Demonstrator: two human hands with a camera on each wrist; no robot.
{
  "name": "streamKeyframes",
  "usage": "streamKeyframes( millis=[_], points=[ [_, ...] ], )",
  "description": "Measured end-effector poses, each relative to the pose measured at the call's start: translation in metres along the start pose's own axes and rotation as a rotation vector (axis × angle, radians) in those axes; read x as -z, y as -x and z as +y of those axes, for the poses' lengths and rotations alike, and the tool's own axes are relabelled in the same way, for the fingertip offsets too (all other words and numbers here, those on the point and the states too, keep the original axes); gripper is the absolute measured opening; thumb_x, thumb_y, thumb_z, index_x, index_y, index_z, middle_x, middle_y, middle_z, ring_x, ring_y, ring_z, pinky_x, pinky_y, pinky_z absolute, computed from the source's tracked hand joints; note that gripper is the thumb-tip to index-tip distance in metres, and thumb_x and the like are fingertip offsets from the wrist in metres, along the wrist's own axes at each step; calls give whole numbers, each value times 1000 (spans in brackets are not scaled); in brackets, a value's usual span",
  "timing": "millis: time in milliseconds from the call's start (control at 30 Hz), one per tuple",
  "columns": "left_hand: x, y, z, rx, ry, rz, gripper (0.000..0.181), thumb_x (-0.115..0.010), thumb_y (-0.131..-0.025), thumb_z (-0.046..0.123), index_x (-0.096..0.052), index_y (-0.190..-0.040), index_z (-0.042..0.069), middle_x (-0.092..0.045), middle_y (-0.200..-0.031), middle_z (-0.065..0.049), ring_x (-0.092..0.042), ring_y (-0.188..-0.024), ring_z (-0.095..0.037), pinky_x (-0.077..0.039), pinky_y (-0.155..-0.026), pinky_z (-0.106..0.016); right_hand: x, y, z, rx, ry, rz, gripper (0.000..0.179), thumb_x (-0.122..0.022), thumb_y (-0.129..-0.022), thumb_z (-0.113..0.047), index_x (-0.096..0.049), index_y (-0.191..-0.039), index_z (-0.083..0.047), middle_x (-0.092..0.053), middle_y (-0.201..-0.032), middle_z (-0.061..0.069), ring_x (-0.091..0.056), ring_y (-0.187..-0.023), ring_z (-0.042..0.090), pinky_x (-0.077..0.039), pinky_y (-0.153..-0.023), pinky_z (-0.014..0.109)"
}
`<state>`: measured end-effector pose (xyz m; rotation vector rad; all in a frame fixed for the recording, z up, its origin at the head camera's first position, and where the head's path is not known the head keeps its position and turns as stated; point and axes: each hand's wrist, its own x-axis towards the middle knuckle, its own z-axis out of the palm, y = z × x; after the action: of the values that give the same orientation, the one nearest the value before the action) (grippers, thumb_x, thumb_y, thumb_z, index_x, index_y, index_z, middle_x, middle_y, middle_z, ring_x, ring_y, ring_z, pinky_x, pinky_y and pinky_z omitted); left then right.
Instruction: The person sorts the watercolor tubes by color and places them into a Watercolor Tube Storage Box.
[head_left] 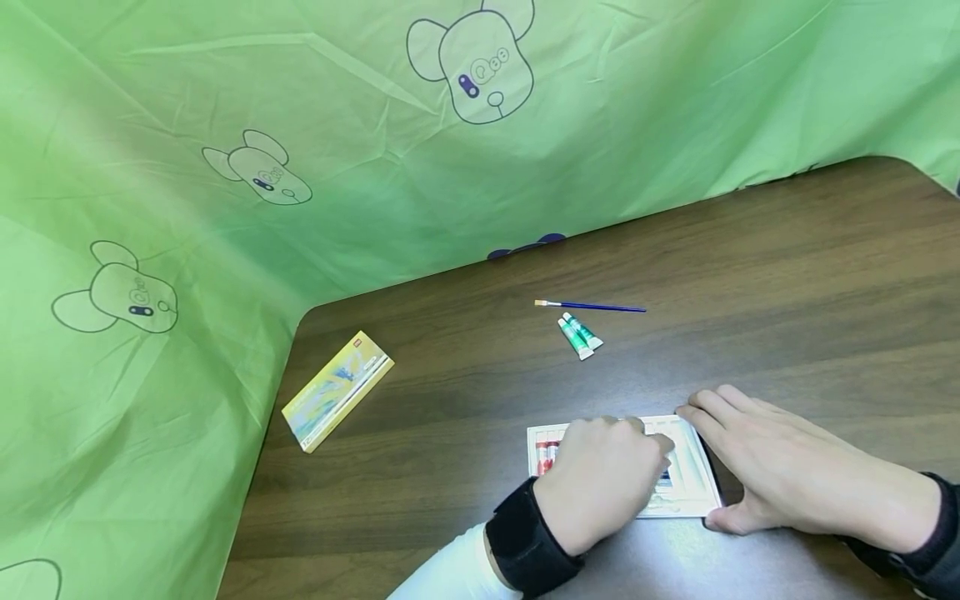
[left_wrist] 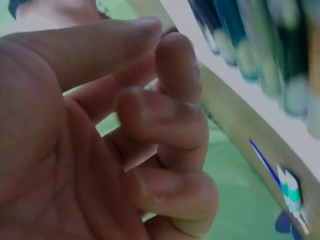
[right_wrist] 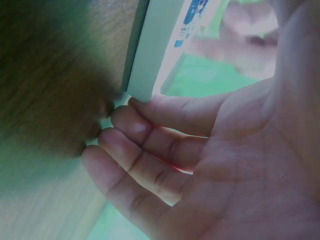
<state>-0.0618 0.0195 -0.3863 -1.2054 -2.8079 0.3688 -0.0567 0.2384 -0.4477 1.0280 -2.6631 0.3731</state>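
Observation:
A white tray of paint tubes (head_left: 684,505) lies at the table's near side, its tubes in a row. My left hand (head_left: 603,479) is over its middle, hiding many tubes. In the left wrist view the left hand's fingers (left_wrist: 175,125) are loosely bent with nothing visible in them, beside blurred dark blue and green tubes (left_wrist: 272,55). My right hand (head_left: 780,467) holds the tray's right end, thumb at the near corner and index finger at the far edge. The right wrist view shows the right index fingertip touching the tray's corner (right_wrist: 155,60).
Two green paint tubes (head_left: 576,337) lie behind the tray, below a blue-handled paintbrush (head_left: 600,307). A yellow illustrated box (head_left: 337,392) is at the left of the wooden table (head_left: 450,358). A green printed curtain (head_left: 337,125) hangs along the far and left edges.

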Motion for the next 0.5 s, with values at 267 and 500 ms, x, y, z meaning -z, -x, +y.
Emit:
streamKeyframes(
  millis=[267, 500],
  points=[
    [-8, -21, -50, 171, 325, -22, 20, -64, -105, 36, -78, -115, 25, -77, -95, 10, -58, -66, -1, -42, -52, -19, 2, -3, -3, -61, -18, -110, 100, -95, -50, -64, -65, -126, -5, -63, -121, 1, -59, -111, 22, -56, -91, 47],
    [-16, -35, -97, 360, 503, 20, 24, -71, -101, 27, -78, -118, 11, -78, -106, -3, -54, -65, -7, -41, -57, -23, 4, -4, -5, -90, -25, -161, 100, -95, -52, -64, -65, -127, -5, -63, -123, 2, -59, -111, 22, -57, -91, 47]
  ],
)
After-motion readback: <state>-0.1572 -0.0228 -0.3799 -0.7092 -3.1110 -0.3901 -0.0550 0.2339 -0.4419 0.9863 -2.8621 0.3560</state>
